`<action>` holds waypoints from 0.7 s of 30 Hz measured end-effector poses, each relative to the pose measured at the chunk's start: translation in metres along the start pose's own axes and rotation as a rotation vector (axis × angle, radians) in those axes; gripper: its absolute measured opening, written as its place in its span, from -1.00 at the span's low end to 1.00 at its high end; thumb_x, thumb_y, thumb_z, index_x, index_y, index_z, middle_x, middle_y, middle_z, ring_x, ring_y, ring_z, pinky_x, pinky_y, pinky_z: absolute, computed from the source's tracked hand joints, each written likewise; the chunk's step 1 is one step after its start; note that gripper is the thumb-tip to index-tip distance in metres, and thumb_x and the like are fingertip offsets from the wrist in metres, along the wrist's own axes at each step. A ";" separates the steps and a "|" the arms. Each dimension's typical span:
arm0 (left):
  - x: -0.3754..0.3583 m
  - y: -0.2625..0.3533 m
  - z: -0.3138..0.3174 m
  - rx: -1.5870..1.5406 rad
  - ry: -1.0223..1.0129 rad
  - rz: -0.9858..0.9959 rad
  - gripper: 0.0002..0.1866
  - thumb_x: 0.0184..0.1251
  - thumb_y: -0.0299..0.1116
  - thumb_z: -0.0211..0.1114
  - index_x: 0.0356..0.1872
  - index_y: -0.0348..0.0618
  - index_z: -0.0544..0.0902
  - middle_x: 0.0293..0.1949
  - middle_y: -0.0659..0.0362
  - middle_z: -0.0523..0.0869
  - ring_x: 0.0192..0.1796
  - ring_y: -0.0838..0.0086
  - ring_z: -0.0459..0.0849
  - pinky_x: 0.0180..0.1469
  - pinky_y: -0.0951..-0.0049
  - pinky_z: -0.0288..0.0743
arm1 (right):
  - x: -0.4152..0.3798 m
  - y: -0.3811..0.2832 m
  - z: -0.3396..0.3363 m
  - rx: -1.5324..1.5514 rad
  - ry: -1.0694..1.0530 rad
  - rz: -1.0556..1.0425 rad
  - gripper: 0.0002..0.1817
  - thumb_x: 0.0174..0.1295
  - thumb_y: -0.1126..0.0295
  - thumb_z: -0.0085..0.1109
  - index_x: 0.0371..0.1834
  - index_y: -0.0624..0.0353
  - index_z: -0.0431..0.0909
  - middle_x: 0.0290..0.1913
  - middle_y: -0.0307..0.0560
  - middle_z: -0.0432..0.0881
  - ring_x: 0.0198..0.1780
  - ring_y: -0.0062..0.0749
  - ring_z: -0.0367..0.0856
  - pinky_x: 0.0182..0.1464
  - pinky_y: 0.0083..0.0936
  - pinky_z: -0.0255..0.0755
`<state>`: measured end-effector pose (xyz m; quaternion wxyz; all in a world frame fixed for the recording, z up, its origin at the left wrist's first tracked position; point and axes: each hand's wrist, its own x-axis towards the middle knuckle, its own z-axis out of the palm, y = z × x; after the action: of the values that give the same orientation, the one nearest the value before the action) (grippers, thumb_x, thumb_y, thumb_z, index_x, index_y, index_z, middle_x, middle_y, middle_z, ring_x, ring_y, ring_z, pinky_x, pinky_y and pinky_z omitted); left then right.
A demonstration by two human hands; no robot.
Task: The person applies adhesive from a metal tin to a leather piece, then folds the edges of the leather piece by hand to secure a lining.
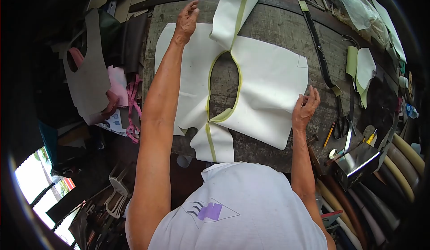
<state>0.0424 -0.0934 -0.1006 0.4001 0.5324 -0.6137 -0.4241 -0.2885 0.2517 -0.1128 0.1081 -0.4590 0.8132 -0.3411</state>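
A large white sheet of what looks like leather or vinyl lies on the table. It is made of joined panels, with yellow-green strips along the seams and around a long oval opening in the middle. One panel reaches past the back. Over the sheet's upper left edge is my left hand, its fingers loosely bent and holding nothing visible. At the right edge, my right hand has its fingers apart, next to or lightly touching the sheet; contact cannot be made out.
Black-handled scissors, a pencil and a yellow-handled tool lie at the right. A long dark strap runs beside the sheet. Pink measuring tape hangs at the left near material scraps. Several rolls stand at lower right.
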 end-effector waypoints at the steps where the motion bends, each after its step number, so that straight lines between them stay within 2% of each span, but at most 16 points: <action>1: -0.015 0.002 -0.012 0.139 0.073 0.004 -0.62 0.45 -0.34 0.18 0.25 -0.16 0.55 0.16 0.07 0.59 0.20 0.27 0.56 0.23 0.30 0.46 | -0.002 -0.002 -0.004 0.030 0.011 0.009 -0.47 0.41 0.50 0.11 0.45 0.16 0.29 0.40 0.13 0.18 0.07 -0.34 0.50 0.03 -0.39 0.57; 4: -0.090 -0.019 -0.067 0.603 0.231 0.085 -0.59 0.35 -0.35 0.20 0.21 -0.17 0.56 0.17 -0.10 0.54 0.23 0.01 0.53 0.28 0.11 0.42 | -0.034 0.006 -0.031 0.058 0.011 0.000 -0.48 0.46 0.39 0.09 0.46 0.18 0.27 0.42 0.12 0.16 0.06 -0.35 0.51 0.02 -0.39 0.57; 6: -0.167 -0.042 -0.103 0.813 0.311 0.049 -0.58 0.29 -0.36 0.24 0.17 -0.26 0.55 0.11 -0.14 0.55 0.22 -0.05 0.49 0.25 0.05 0.41 | -0.074 0.008 -0.054 0.127 -0.104 0.107 -0.38 0.46 0.31 0.12 0.52 0.16 0.17 0.44 0.13 0.13 0.06 -0.34 0.51 0.02 -0.40 0.55; 8: -0.254 -0.042 -0.126 0.936 0.408 -0.263 -0.51 0.30 -0.29 0.29 0.21 -0.30 0.50 0.13 -0.21 0.49 0.22 -0.08 0.47 0.25 0.06 0.38 | -0.114 0.006 -0.071 0.215 -0.196 0.171 -0.32 0.45 0.26 0.14 0.56 0.12 0.10 0.45 0.13 0.12 0.07 -0.33 0.51 0.02 -0.41 0.54; 9: -0.294 -0.049 -0.137 0.896 0.426 -0.361 -0.39 0.28 -0.16 0.35 0.27 -0.29 0.45 0.17 -0.23 0.45 0.25 -0.12 0.43 0.25 -0.02 0.36 | -0.133 0.003 -0.079 0.220 -0.245 0.174 -0.27 0.43 0.28 0.18 0.58 0.11 0.06 0.46 0.13 0.10 0.07 -0.33 0.51 0.04 -0.40 0.54; 11: -0.356 -0.026 -0.131 1.019 0.454 -0.611 -0.27 0.23 -0.03 0.39 0.31 -0.27 0.41 0.21 -0.20 0.41 0.28 -0.14 0.37 0.24 -0.10 0.34 | -0.159 -0.006 -0.086 0.233 -0.338 0.172 -0.18 0.37 0.30 0.27 0.60 0.08 0.00 0.50 0.14 0.06 0.06 -0.33 0.52 0.07 -0.38 0.54; 14: -0.401 -0.028 -0.112 1.073 0.323 -0.586 -0.22 0.17 0.08 0.42 0.27 -0.27 0.42 0.21 -0.14 0.39 0.29 -0.13 0.34 0.25 -0.14 0.32 | -0.174 -0.009 -0.078 0.237 -0.277 -0.064 -0.04 0.21 0.42 0.41 0.61 0.07 -0.02 0.54 0.15 0.00 0.03 -0.31 0.55 0.12 -0.35 0.54; 15: -0.403 -0.026 -0.106 1.065 0.338 -0.563 -0.26 0.18 0.05 0.42 0.23 -0.27 0.44 0.20 -0.11 0.39 0.28 -0.11 0.34 0.25 -0.11 0.32 | -0.171 -0.012 -0.076 0.219 -0.247 -0.157 0.03 0.10 0.60 0.43 0.61 0.02 -0.02 0.57 0.14 -0.01 0.06 -0.26 0.55 0.12 -0.35 0.57; 18: -0.395 -0.027 -0.097 1.037 0.360 -0.458 -0.41 0.23 -0.06 0.42 0.12 -0.28 0.48 0.17 -0.07 0.41 0.28 -0.06 0.35 0.24 -0.05 0.34 | -0.172 0.004 -0.065 0.101 -0.278 -0.260 0.03 0.09 0.70 0.36 0.61 -0.05 0.00 0.56 0.12 0.04 0.09 -0.23 0.54 0.09 -0.38 0.59; 19: -0.393 -0.032 -0.096 1.029 0.358 -0.399 -0.47 0.25 -0.12 0.41 0.08 -0.28 0.48 0.15 -0.07 0.42 0.28 -0.05 0.35 0.23 -0.03 0.35 | -0.170 0.004 -0.063 0.175 -0.240 -0.261 0.01 0.11 0.79 0.26 0.61 -0.09 0.03 0.55 0.09 0.08 0.09 -0.24 0.54 0.06 -0.43 0.60; 21: -0.387 -0.040 -0.098 1.027 0.344 -0.334 -0.57 0.30 -0.23 0.37 0.04 -0.29 0.49 0.13 -0.07 0.45 0.26 -0.04 0.38 0.20 0.00 0.37 | -0.160 0.001 -0.068 0.236 -0.171 -0.314 -0.03 0.15 0.77 0.23 0.61 -0.09 0.04 0.53 0.09 0.11 0.09 -0.23 0.54 0.05 -0.43 0.60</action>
<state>0.1907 0.2785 -0.1227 0.1114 0.8102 -0.5744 -0.0356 -0.2332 0.4143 -0.0850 0.1752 -0.5913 0.6741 -0.4065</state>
